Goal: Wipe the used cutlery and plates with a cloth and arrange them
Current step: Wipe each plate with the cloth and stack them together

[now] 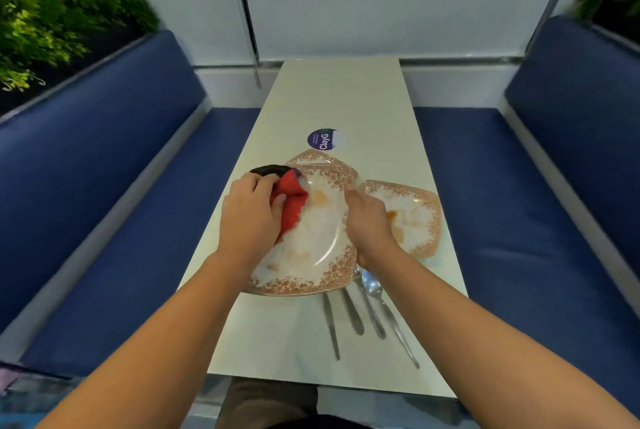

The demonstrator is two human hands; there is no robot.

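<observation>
A white plate with an orange patterned rim (311, 248) is tilted up above the table, smeared with brownish stains. My right hand (369, 220) grips its right edge. My left hand (251, 214) holds a red cloth (292, 203) pressed on the plate's upper left face. Another plate (322, 162) of the same pattern lies behind it, mostly hidden. A third stained plate (415, 217) lies flat to the right. Several pieces of steel cutlery (360, 314), a spoon among them, lie on the table near the front, their tops hidden under the held plate.
The narrow white table (332, 96) runs away from me between two blue bench seats (114, 214). A round purple sticker (323, 139) sits on the table beyond the plates. A dark object (268, 170) lies by my left hand. Plants (52, 20) stand behind the left bench.
</observation>
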